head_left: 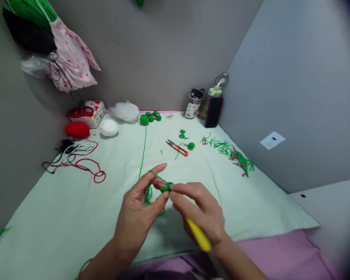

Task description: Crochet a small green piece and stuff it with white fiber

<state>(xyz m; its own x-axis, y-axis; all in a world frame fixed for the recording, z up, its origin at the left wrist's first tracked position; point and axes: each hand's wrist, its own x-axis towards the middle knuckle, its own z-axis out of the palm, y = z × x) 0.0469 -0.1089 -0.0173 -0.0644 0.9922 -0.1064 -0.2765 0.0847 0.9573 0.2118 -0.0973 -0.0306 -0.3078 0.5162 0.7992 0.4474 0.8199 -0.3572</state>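
My left hand (pixel 139 208) pinches a small green crochet piece (pixel 165 187) between thumb and middle finger, with green yarn (pixel 143 149) looped over the raised index finger. My right hand (pixel 202 212) grips a yellow-handled crochet hook (pixel 198 234), its tip at the green piece. Both hands hover over a pale green cloth (pixel 75 217) near the table's front. The yarn strand runs back across the cloth to a green yarn ball (pixel 144 119).
Orange thread snips (pixel 177 147) and a small green ball (pixel 190 146) lie mid-table. Green and red yarn scraps (pixel 233 153) sit right. Red yarn (pixel 77 129), white yarn (pixel 108 127), stuffing (pixel 125 111), a box (pixel 88 112), a pen cup (pixel 193 104) and bottle (pixel 215 97) line the back. Tangled cords (pixel 72 155) lie left.
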